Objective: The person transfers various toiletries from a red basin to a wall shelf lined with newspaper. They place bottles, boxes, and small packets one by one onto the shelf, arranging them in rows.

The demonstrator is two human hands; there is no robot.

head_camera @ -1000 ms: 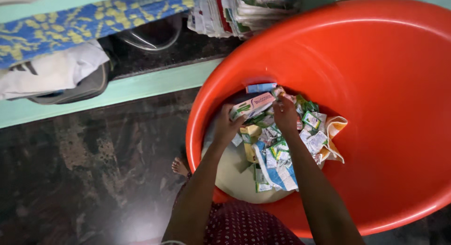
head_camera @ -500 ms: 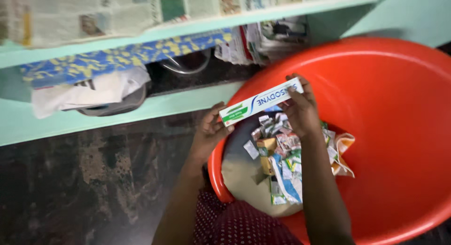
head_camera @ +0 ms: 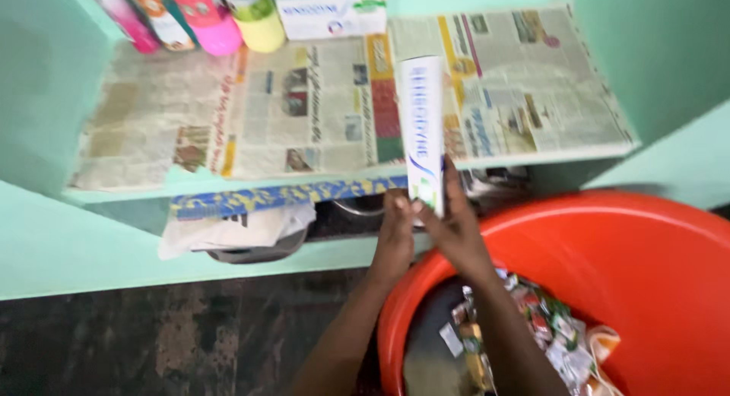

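Note:
A long white toothpaste box [head_camera: 423, 130] stands on end in front of a shelf lined with newspaper [head_camera: 304, 122]. My left hand [head_camera: 395, 232] and my right hand [head_camera: 455, 229] both grip its lower end. Below them is a big orange tub [head_camera: 646, 274] holding several small packets and sachets [head_camera: 547, 327].
At the back of the shelf stand a pink bottle [head_camera: 201, 16], a yellow-green bottle [head_camera: 258, 12] and a white box [head_camera: 331, 12]. A lower shelf holds a blue and yellow cloth [head_camera: 266, 200], a white cloth [head_camera: 236, 229] and a bag. Dark stone floor [head_camera: 152, 335] lies at left.
My hands lifted the toothpaste box out of the tub, turned it from lying across to upright and raised it to the shelf. The view tilted up.

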